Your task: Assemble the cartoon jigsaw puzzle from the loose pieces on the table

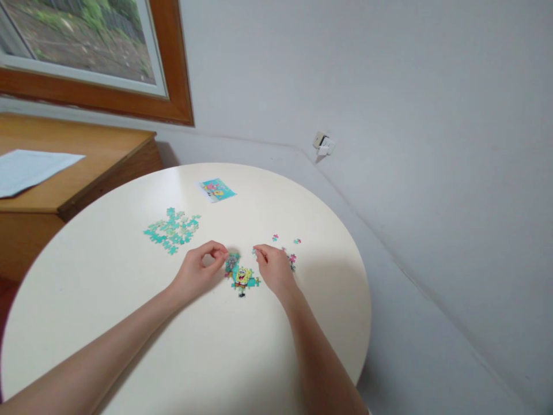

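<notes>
A partly joined jigsaw puzzle (242, 278) with a yellow cartoon figure and a grey-blue face lies on the white round table. My left hand (201, 266) is at its upper left edge, thumb and forefinger pinched together; whether a piece is between them I cannot make out. To the right of the joined part, my right hand (273, 265) pinches a small puzzle piece (254, 251) at its fingertips. Several loose pink and dark pieces (293, 258) lie beside the right hand, partly hidden by it.
A heap of loose turquoise pieces (173, 229) lies to the left. Farther back is a small picture card (217, 189). The round table (108, 276) stands near a wall with a socket (323, 144). A wooden cabinet (103, 147) with papers (34, 168) is at the left, under a window.
</notes>
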Tool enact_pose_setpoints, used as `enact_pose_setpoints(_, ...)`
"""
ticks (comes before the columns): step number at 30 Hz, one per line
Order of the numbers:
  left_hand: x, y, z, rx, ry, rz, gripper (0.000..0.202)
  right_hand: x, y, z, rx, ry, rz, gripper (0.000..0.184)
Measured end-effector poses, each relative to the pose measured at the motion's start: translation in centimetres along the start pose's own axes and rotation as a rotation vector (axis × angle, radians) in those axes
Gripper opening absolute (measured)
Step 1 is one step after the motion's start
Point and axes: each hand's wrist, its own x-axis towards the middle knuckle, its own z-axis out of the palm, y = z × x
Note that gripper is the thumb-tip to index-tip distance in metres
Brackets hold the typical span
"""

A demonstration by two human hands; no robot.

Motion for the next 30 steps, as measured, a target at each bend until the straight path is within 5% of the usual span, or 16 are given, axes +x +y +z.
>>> enact_pose_setpoints(13,0.3,-0.4,0.1,-0.001,0.009,-0.032,0.024,0.0,-0.1,0.1,-0.153,-0.011,0.084,0.024)
enact_pose_setpoints(20,0.5,-0.8,0.2,-0.081,0.048,-0.053,0.022,-0.4,3.3,-3.9,-0.073,0.208,0.245,0.015)
enact_pose_setpoints(23,0.6,-1.1,0.2,-0.101,0.050,-0.054,0.021,-0.7,5.0,-5.6,-0.149,0.178,0.351,0.017)
enact_pose_setpoints(30,0.8,-1.3,0.3,-0.136,0.062,-0.073,0.020,-0.9,5.5,-4.9,-0.304,0.111,0.346,0.021)
